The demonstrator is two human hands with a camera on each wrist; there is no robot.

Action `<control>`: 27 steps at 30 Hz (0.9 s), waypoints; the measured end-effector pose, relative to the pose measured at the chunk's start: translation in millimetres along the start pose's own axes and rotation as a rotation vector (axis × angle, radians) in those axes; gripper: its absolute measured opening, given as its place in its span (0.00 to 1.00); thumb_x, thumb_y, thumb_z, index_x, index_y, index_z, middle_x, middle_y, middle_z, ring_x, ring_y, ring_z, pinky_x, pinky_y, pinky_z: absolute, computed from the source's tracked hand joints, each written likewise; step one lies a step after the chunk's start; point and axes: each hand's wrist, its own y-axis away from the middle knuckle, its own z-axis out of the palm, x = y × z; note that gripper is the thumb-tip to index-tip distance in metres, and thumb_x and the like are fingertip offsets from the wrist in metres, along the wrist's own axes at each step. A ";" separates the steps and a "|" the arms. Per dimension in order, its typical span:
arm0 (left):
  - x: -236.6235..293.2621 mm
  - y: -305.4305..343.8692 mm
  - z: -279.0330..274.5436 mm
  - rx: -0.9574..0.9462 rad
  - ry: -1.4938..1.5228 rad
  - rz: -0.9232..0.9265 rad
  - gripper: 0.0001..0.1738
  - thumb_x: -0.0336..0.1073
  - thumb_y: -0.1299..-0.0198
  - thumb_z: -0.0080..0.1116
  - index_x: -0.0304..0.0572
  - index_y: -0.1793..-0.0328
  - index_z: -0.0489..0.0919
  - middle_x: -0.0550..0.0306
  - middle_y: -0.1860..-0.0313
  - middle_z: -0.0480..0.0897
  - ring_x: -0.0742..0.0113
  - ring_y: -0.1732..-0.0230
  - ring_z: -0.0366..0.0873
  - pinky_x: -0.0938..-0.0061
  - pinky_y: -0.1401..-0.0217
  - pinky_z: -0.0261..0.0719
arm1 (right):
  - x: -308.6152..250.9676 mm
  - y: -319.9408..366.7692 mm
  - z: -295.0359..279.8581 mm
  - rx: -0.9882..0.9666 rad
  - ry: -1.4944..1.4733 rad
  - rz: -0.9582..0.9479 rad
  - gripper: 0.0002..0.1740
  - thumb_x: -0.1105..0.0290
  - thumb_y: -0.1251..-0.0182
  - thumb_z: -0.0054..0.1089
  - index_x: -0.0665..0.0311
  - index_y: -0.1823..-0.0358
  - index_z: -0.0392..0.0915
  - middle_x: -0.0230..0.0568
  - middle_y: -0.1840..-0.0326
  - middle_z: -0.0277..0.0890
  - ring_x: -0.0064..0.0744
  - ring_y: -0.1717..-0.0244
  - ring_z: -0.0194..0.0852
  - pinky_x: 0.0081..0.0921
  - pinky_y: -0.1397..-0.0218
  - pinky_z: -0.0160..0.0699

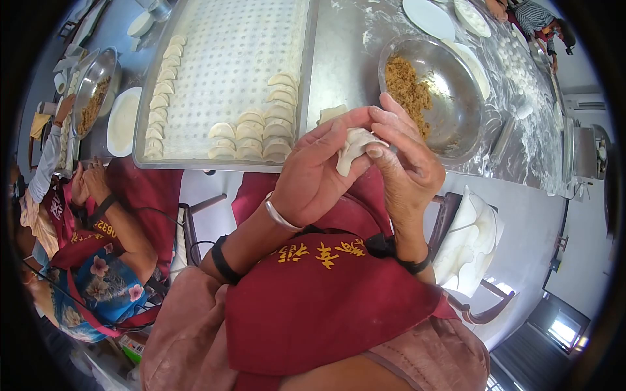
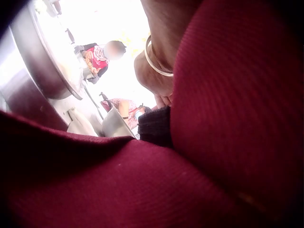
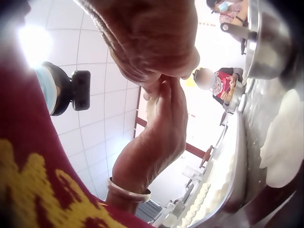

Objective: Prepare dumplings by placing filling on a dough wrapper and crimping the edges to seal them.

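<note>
Left hand [image 1: 313, 173] cradles a pale dough piece [image 1: 353, 148]; right hand [image 1: 405, 151] pinches its upper edge, thumb on the near face, fingers behind. So both are grasping, same object. Dough is up in front of the chest, near the edge of the tabletop [image 1: 349, 62], one flap hanging down over the left palm. Right wrist view shows only a sliver between fingers; left wrist view is mostly red apron [image 2: 228, 95], no use to me. Can't tell if there's filling inside.

My read: edge-sealing, partway. I'd let the left only support, no squeezing, and work small overlapping pinches along the rim, thumb against fingers. Keep any filling off the seam, or it likely won't stick. Tuck the loose flap in evenly. Match the crescent dumplings [image 1: 250, 131] on the tray [image 1: 225, 72]. Metal bowl [image 1: 456, 120] of filling [image 1: 404, 85] sits just past the right.
</note>
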 end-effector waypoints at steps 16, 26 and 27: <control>-1.7 5.8 7.0 0.008 -0.061 -0.003 0.29 0.40 0.24 0.42 0.27 0.24 0.57 0.49 0.28 0.67 0.61 0.27 0.64 0.61 0.22 0.60 | 2.4 -1.9 -0.7 -0.002 0.036 -0.156 0.05 0.76 0.43 0.69 0.64 0.65 0.84 0.41 0.60 0.86 0.47 0.43 0.80 0.53 0.30 0.66; 2.0 11.0 8.5 -0.001 -0.044 -0.002 0.28 0.40 0.24 0.41 0.27 0.25 0.58 0.47 0.31 0.69 0.60 0.29 0.67 0.63 0.24 0.63 | -4.7 -3.2 -5.4 -0.102 0.071 -0.063 0.15 0.74 0.46 0.71 0.65 0.55 0.85 0.44 0.53 0.86 0.50 0.36 0.75 0.50 0.30 0.66; 2.9 11.7 7.9 0.004 -0.051 -0.009 0.28 0.40 0.23 0.40 0.27 0.25 0.58 0.47 0.31 0.70 0.60 0.30 0.67 0.63 0.24 0.63 | -9.0 -3.0 -3.2 -0.090 0.037 -0.010 0.17 0.74 0.46 0.72 0.65 0.53 0.85 0.44 0.52 0.85 0.50 0.34 0.73 0.49 0.29 0.66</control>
